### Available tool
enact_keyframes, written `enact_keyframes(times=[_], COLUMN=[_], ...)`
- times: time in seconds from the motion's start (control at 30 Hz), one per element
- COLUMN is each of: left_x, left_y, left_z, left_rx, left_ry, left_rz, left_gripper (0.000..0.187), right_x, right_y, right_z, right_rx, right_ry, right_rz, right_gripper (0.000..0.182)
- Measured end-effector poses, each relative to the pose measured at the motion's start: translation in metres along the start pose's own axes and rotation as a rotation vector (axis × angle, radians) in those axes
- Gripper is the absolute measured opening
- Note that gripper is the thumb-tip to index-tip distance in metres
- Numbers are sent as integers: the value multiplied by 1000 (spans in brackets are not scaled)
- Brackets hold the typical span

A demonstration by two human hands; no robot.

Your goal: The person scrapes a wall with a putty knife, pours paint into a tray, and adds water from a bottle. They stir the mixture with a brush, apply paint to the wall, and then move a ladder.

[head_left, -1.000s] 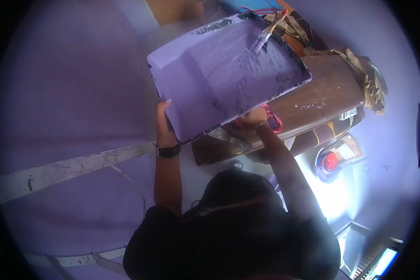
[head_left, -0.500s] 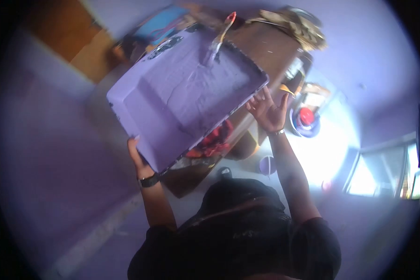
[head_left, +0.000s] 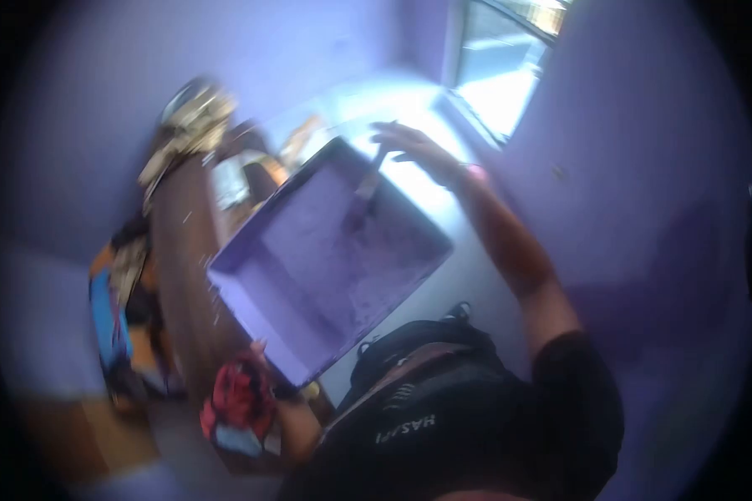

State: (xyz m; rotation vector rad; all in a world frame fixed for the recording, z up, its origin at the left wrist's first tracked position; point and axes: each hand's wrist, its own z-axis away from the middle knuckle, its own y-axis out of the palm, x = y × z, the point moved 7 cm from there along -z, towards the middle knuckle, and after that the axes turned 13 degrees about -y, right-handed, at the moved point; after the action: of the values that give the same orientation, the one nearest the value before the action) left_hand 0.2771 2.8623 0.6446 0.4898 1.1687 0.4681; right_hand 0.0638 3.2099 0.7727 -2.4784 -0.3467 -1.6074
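Observation:
A purple paint tray [head_left: 286, 334], tilted and coated with paint, is in front of my body. My left hand [head_left: 267, 371] grips its lower left corner, the fingers partly hidden beneath it. A paintbrush [head_left: 369, 179] rests in the tray's upper part, bristles down on the paint. Above the tray's far edge, my right hand [head_left: 422, 152] has its fingers closed at the top of the brush handle, though motion blurs them. Beside my left hand is a crumpled red and black cloth [head_left: 241, 388].
A brown table [head_left: 180, 225] runs along the left, with brown crumpled material [head_left: 194, 117] at its far end. Blue and orange items [head_left: 110, 309] are beyond its left side. A bright window [head_left: 501, 71] is at the upper right, beside a purple wall [head_left: 643, 167].
My view has turned to the right, and the table now appears on the left. My right hand has left the tray's edge and moved to the brush handle. My left hand still holds the tray.

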Motion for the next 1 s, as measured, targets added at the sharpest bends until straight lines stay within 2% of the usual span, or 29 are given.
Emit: enact_keyframes(times=[0.07,0.1,0.13,0.17,0.23,0.3,0.33,0.37,0.4,0.43,0.47,0.5,0.53,0.6,0.73,0.8,0.9,0.97,1.0], left_x=[44,43,52,63,98,121,120,109,125,111,125,130,141,158,178,190,189,183,191], left_y=[46,62,82,106,168,198,195,158,169,223,226,255,270,289,341,366,403,435,438], left_z=[-24,-25,-52,-72,-114,-133,-151,-186,-202,-184,-207,-209,-217,-239,-264,-276,-288,-298,-311], left_rx=[87,109,116,112,95,87,89,149,185,174,275,289,337,395,524,587,703,828,887], left_ry=[-121,-160,-185,-201,-241,-272,-292,-422,-466,-487,-470,-542,-618,-681,-798,-828,-883,-790,-832], left_rz=[-78,-108,-126,-141,-175,-221,-240,-169,-154,-329,-432,-415,-391,-435,-459,-461,-468,-413,-408], left_gripper=[42,42,43,43,43,43,44,47,50,52,54,54,55,61,58,56,54,57,66], right_x=[12,29,39,53,66,105,104,98,91,83,92,109,118,151,132,113,99,85,77], right_y=[-62,-79,-113,-141,-194,-232,-244,-217,-227,-229,-231,-235,-236,-237,-241,-238,-239,-250,-257], right_z=[42,54,59,64,93,133,150,140,159,170,175,176,177,172,159,147,115,96,88], right_rx=[-68,-84,-118,-67,23,175,184,214,214,223,217,207,228,9,18,87,23,26,35], right_ry=[-30,-34,-156,-198,44,-28,178,372,371,367,438,511,505,209,257,206,164,183,186], right_rz=[89,142,287,438,555,882,1130,1355,1454,1549,1538,1533,1522,1544,1616,1737,1785,1857,1921], right_gripper=[37,30,20,17,14,23,26,30,31,32,30,27,27,17,8,6,6,6,7])
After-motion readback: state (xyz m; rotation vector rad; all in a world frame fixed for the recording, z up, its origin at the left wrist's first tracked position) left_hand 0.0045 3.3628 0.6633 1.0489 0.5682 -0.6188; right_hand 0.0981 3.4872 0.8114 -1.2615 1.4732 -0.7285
